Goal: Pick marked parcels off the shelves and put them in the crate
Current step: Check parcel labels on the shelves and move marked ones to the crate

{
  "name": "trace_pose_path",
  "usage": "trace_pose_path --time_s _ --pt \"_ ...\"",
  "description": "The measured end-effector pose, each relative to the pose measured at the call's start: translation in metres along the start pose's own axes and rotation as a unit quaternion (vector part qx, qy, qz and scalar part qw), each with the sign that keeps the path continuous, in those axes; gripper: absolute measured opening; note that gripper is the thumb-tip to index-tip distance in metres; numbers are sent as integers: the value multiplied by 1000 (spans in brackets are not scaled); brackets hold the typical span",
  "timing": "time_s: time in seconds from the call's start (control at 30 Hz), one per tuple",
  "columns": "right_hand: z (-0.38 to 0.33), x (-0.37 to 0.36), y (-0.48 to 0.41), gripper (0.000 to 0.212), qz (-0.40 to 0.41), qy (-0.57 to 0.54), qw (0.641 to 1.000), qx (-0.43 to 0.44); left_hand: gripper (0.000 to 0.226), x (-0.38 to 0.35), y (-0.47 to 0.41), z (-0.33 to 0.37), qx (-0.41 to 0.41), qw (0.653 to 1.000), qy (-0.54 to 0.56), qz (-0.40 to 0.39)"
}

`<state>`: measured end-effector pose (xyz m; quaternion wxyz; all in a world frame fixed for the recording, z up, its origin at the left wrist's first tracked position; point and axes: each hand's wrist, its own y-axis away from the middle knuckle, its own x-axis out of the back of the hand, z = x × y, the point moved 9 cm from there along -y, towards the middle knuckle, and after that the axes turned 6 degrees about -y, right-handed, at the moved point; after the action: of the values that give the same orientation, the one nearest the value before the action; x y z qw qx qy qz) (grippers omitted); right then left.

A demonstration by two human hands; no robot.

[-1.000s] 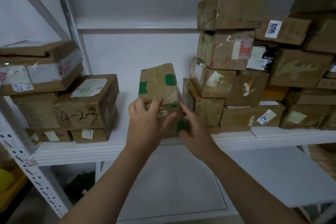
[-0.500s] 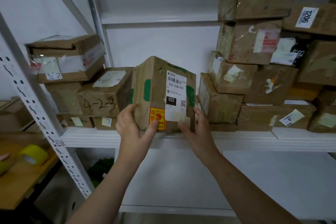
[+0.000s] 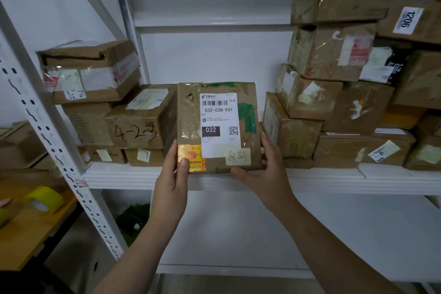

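A brown cardboard parcel (image 3: 191,114) with green tape marks and a white label reading 032-038-E01 stands upright in front of the white shelf (image 3: 334,179), its labelled face turned to me. My left hand (image 3: 173,174) grips its lower left edge, thumb on the orange sticker. My right hand (image 3: 265,169) holds the lower right corner, thumb under the bottom edge. No crate is in view.
A stack of cardboard boxes (image 3: 133,124), one marked 4-23, sits left of the parcel. A taller pile of boxes (image 3: 338,93) fills the shelf's right side. A perforated shelf post (image 3: 57,150) slants at left. A yellow tape roll (image 3: 44,199) lies on a wooden table at far left.
The parcel was turned from its plain side to show its labelled face and drawn toward me. Both hands moved to its lower corners.
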<state>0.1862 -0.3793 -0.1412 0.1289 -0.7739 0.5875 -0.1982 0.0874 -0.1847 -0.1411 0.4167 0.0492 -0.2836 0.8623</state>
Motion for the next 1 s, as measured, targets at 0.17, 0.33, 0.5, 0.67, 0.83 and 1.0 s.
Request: trace_pose_path --time_s 0.17,0.33,0.5,0.67,0.83,1.0 --pt "-3 1 2 96 5 11 1000 6 48 -2 2 -4 -6 1000 -7 5" --pt "-3 1 9 93 3 14 1000 7 46 -1 5 -7 -13 1000 -7 13" --pt "-10 -1 25 96 12 38 999 -4 44 2 16 -1 -45 999 25 1" --pt "-21 -3 49 98 54 56 997 -12 42 11 21 2 -66 997 35 -26" --pt "-30 -13 84 95 98 62 993 -30 43 20 39 -3 -59 995 63 -59" --pt "-40 -17 123 90 134 84 987 -36 43 25 61 -11 -59 991 65 -103"
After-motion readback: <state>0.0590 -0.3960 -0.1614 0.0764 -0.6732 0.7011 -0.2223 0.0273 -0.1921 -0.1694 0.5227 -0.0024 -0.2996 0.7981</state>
